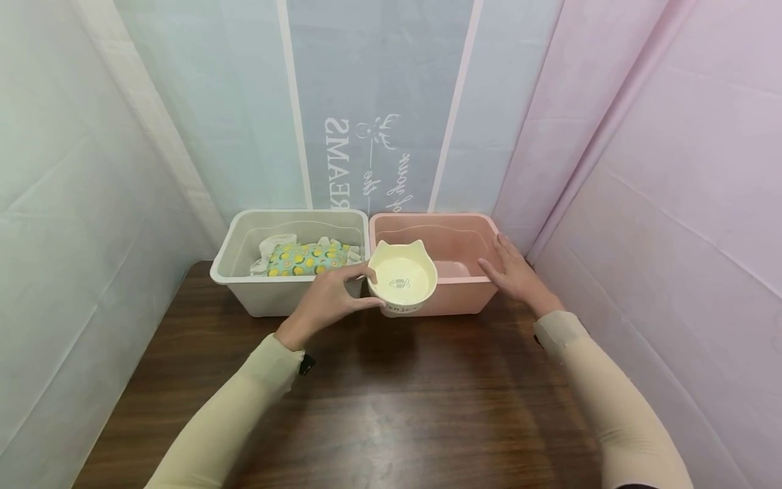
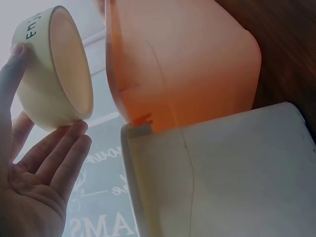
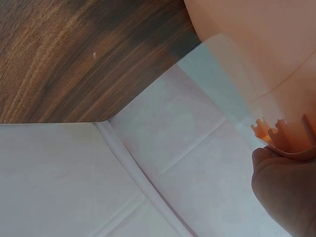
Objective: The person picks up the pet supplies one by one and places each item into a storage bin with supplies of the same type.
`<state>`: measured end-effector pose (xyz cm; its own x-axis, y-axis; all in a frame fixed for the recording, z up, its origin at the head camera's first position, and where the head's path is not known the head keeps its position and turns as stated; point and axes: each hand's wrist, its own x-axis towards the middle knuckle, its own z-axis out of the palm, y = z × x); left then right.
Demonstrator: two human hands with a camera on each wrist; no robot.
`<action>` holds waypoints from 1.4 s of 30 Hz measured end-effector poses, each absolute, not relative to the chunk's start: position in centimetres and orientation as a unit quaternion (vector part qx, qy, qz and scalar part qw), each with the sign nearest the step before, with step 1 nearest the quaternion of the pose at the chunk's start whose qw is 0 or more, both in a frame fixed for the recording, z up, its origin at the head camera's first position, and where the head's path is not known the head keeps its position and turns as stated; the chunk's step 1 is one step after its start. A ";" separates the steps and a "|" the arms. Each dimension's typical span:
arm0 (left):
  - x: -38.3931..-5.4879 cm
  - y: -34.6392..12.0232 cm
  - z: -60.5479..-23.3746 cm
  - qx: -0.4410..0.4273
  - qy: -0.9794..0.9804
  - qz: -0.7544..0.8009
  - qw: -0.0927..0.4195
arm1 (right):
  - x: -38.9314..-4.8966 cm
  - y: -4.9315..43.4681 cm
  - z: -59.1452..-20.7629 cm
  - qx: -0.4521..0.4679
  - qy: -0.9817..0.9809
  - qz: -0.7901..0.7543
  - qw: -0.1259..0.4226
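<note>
My left hand (image 1: 330, 297) pinches a cream cat-eared pet bowl (image 1: 403, 275) at its left side, thumb low and fingers near the rim. Inside, the bowl has a fish drawing; dark lettering runs along its outer wall. It is held up over the front edge of the pink bin (image 1: 476, 299), tilted toward the head camera. In the left wrist view the bowl (image 2: 54, 69) appears side-on, with fingertips under it. At the pink bin's right rim rests my right hand (image 1: 516, 275), its fingers stretched out along the edge. The right wrist view hides most of those fingers.
A light grey bin (image 1: 269, 292) stands against the pink one on its left. Inside it lies a lemon-print cloth (image 1: 308, 258) with white fabric. Both bins sit on a dark wooden table (image 1: 379, 407), close to the printed back curtain (image 1: 379, 81). Curtains also hang at both sides.
</note>
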<state>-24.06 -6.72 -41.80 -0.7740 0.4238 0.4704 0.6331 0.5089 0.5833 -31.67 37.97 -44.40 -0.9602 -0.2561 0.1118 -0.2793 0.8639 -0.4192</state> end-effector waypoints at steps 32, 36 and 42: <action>-28.7 -1.5 -42.3 -0.274 -0.861 -0.410 0.126 | -31.7 37.9 -44.6 0.134 -0.966 0.219 0.026; -29.3 -0.9 -42.2 -0.261 -0.868 -0.406 0.115 | -31.9 37.9 -44.8 0.137 -0.966 0.215 0.031; -30.0 -0.1 -42.0 -0.252 -0.871 -0.411 0.098 | -32.0 38.0 -44.7 0.135 -0.967 0.215 0.032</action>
